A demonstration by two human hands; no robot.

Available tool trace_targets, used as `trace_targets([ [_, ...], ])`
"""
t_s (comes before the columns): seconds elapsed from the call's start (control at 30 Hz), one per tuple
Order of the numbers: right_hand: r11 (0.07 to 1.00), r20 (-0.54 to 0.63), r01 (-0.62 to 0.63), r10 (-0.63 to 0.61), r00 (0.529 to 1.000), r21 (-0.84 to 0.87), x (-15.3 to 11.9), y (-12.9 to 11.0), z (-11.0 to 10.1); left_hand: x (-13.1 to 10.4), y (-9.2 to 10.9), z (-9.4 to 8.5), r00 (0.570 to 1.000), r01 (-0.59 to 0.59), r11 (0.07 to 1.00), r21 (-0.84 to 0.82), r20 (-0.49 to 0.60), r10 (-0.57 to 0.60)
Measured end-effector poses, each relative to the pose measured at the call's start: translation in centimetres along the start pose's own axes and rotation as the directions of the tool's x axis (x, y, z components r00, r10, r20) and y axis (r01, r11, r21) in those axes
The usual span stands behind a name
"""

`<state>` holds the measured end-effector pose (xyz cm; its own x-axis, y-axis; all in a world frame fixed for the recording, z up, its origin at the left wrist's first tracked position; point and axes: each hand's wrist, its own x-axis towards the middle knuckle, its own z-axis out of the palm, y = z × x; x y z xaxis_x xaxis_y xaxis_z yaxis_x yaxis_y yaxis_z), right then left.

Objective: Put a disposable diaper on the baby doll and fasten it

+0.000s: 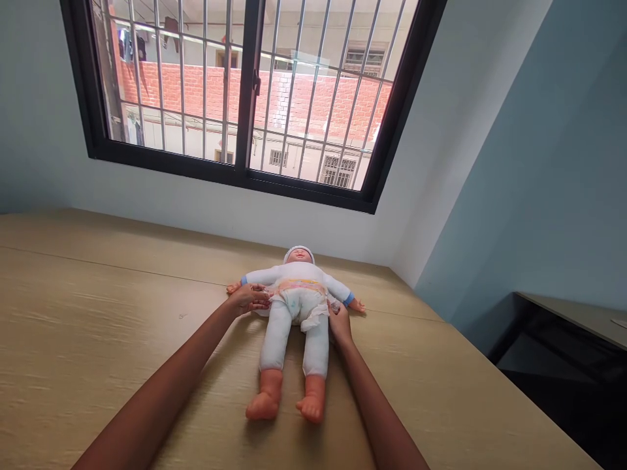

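A baby doll [272,334] in a white cap and white clothing with blue cuffs lies on its back, feet toward me. Around its hips is a white diaper [300,301] with an orange-patterned waistband, and the diaper's edge hangs loosely over the thigh on the right. At the diaper's left side, my left hand [249,299] has its fingers closed on the edge. My right hand [339,322] grips the opposite side, close to the doll's hip. Some of the right fingertips are hidden by the diaper.
The doll lies on a wide light-wood table [122,339] with a seam across its far part. Beyond the table are a wall and a barred window [240,173] with a black frame. A dark-framed desk [568,313] stands at the right.
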<state>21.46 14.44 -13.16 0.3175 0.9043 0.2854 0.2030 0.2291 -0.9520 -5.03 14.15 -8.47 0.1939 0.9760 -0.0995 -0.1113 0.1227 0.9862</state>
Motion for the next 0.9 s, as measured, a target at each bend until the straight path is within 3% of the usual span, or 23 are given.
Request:
trace_targets([
  [0.1, 0.998, -0.065, -0.017, 0.014, 0.998, -0.057, -0.3, 0.0, -0.1, -0.2, -0.2, 0.4, 0.995, -0.03, 0.992, 0.12, -0.089, 0.041],
  [0.2, 0.996, -0.112, -0.018, 0.008, 0.994, -0.084, -0.6, -0.1, -0.1, -0.1, -0.1, 1.2, 0.968, -0.103, 0.96, 0.259, -0.196, 0.157],
  [0.3, 0.996, -0.168, -0.009, -0.007, 0.986, -0.094, -0.6, -0.4, -0.4, -0.1, 0.9, 2.1, 0.888, -0.2, 0.888, 0.414, -0.307, 0.343],
  [0.4, 0.996, -0.254, 0.001, -0.024, 0.967, -0.091, -0.4, -1.2, -1.1, -0.5, 2.5, 3.5, 0.787, -0.28, 0.778, 0.563, -0.329, 0.521],
  [0.53, 0.997, -0.31, 0.055, -0.067, 0.948, -0.048, -0.5, -2.7, -1.3, -2.0, 3.7, 6.7, 0.722, -0.377, 0.619, 0.689, -0.2, 0.662],
  [0.67, 0.992, -0.158, 0.127, -0.122, 0.98, 0.019, -1.1, -3.7, -0.3, -3.4, 3.1, 9.4, 0.725, -0.435, 0.352, 0.829, 0.091, 0.682],
  [0.8, 0.987, -0.014, 0.146, -0.145, 0.989, 0.069, -1.5, -3.7, 0.6, -3.6, 1.6, 10.0, 0.774, -0.392, 0.116, 0.913, 0.259, 0.578],
  [0.9, 0.986, 0.034, 0.12, -0.124, 0.992, 0.113, -1.5, -3.4, 0.7, -3.5, 0.9, 9.9, 0.759, -0.42, -0.004, 0.907, 0.354, 0.547],
])
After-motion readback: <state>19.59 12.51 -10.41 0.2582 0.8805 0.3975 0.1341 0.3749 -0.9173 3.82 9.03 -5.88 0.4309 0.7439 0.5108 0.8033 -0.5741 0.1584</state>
